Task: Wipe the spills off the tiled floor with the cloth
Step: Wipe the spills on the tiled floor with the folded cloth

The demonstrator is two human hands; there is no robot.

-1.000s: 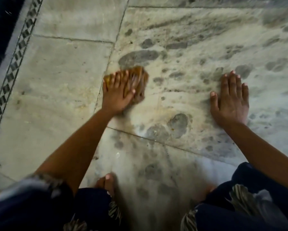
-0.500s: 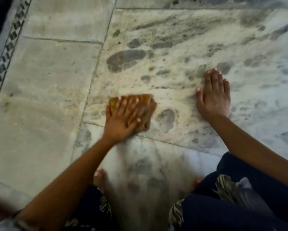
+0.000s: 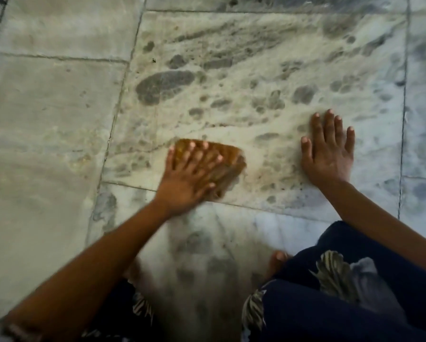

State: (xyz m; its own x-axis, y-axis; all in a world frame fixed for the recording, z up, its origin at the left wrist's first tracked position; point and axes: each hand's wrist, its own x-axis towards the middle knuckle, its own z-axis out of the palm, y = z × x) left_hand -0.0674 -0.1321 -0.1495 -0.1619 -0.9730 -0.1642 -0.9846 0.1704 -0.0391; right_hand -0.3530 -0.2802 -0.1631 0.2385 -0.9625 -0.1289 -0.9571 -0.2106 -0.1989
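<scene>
The left hand (image 3: pixel 189 174) lies flat, fingers spread and straight, pressing the orange-brown cloth (image 3: pixel 231 156) onto the tiled floor (image 3: pixel 46 119) without curling round it; a grout line (image 3: pixel 109 141) runs just to its left, with pale tile beyond. Dark spills (image 3: pixel 162 86) mottle the tile ahead of the cloth and to its right, the largest ahead-left. The right hand (image 3: pixel 328 154) rests palm down, fingers straight, to the cloth's right and apart from it; a bare toe (image 3: pixel 277 257) and dark patterned trousers (image 3: pixel 330 304) lie behind.
</scene>
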